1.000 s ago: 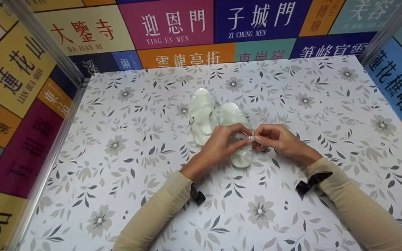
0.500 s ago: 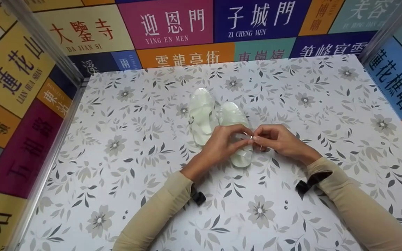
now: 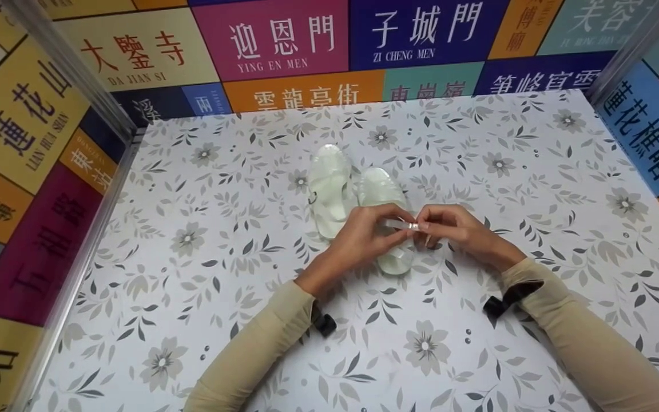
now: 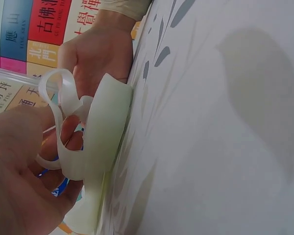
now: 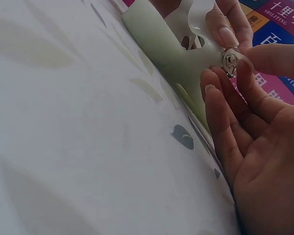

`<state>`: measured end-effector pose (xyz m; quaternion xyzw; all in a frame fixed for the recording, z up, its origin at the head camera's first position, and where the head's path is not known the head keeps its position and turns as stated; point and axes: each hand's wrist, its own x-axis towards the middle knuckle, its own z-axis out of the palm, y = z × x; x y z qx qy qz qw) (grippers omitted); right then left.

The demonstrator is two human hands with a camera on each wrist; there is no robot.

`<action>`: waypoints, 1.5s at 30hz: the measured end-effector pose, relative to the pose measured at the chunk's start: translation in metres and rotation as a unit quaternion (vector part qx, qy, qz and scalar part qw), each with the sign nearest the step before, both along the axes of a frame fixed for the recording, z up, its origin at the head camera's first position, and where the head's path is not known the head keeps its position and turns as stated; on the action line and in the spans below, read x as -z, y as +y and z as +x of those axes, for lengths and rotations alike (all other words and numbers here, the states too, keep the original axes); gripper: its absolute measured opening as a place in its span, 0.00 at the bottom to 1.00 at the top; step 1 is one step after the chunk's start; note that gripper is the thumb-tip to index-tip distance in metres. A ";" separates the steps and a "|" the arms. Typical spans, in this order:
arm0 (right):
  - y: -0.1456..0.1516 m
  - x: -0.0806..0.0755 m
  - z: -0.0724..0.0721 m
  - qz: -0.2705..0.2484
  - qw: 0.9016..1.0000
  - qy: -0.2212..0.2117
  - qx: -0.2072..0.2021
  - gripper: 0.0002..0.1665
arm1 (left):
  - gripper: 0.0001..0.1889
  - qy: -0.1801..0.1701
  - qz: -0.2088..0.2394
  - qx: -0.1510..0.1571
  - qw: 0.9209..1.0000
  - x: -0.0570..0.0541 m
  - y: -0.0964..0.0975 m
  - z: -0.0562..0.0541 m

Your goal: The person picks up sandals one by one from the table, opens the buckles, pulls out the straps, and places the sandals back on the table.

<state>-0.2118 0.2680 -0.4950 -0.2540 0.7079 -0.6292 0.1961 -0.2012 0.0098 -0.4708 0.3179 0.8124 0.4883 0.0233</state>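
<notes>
Two pale green-white sandals stand side by side on the table, the left sandal a bit farther back. Over the heel half of the right sandal, both hands meet at its ankle strap. My left hand pinches the strap close to a small metal buckle. From the other side, my right hand pinches the strap's end at the buckle between thumb and forefinger. In the left wrist view, the sandal's heel rests at the tabletop while the strap loops upward. Fingers partly hide the buckle.
A white cloth with grey flowers and leaves covers the table. Colourful panels with lettering stand along its back and sides. Each beige sleeve carries a black wrist band.
Both hands stay almost in place at the strap. The fingertips shift slightly, and more of the strap and bright buckle shows between them now than half a second ago.
</notes>
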 end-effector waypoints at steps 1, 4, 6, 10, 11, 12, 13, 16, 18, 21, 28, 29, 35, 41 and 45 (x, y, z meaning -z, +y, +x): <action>0.000 0.000 0.000 -0.001 1.000 -0.003 0.000 0.14 | 0.11 -0.002 -0.003 0.000 1.000 0.000 0.000 0.000; -0.001 0.002 0.000 -0.004 1.000 -0.004 -0.002 0.14 | 0.12 -0.008 -0.008 0.001 1.000 0.000 -0.002 0.000; -0.001 0.003 0.000 -0.005 1.000 -0.003 -0.004 0.14 | 0.12 -0.015 -0.008 0.002 1.000 0.001 -0.002 0.001; -0.001 0.004 -0.001 -0.006 1.000 -0.001 -0.006 0.13 | 0.13 -0.024 0.004 0.006 1.000 0.002 -0.002 0.000; -0.001 0.004 -0.001 -0.006 1.000 0.001 -0.006 0.13 | 0.12 -0.022 0.009 0.009 1.000 0.002 -0.002 0.000; -0.001 0.004 -0.001 -0.005 1.000 0.003 -0.006 0.13 | 0.12 -0.019 0.013 0.012 1.000 0.003 -0.002 0.000; 0.000 0.004 -0.001 -0.005 1.000 0.003 -0.006 0.12 | 0.12 -0.015 0.015 0.013 1.000 0.003 -0.001 -0.001; 0.000 0.004 -0.001 -0.003 1.000 0.008 -0.007 0.12 | 0.11 0.000 0.022 0.018 1.000 0.003 -0.001 -0.001; 0.000 0.004 -0.001 -0.001 1.000 0.007 -0.006 0.12 | 0.11 0.001 0.022 0.018 1.000 0.003 -0.001 -0.001; 0.000 0.003 -0.001 0.001 1.000 0.003 -0.005 0.13 | 0.11 -0.008 0.030 0.018 0.999 0.003 0.000 0.000; 0.000 0.002 -0.001 -0.008 1.000 0.006 -0.007 0.14 | 0.10 -0.030 0.042 0.021 0.998 0.004 0.001 0.000; 0.000 0.002 -0.001 -0.010 1.000 0.009 -0.009 0.14 | 0.10 -0.028 0.041 0.020 0.999 0.004 0.001 0.000; 0.000 0.003 0.000 -0.008 1.000 0.015 -0.010 0.12 | 0.09 -0.029 0.048 0.023 0.998 0.004 0.001 0.000; 0.000 0.004 0.000 -0.005 1.000 0.013 -0.008 0.11 | 0.09 -0.024 0.040 0.016 0.999 0.004 0.000 0.000; 0.000 0.004 0.000 -0.008 1.000 0.010 -0.007 0.11 | 0.08 -0.023 0.040 0.014 0.999 0.003 0.000 0.001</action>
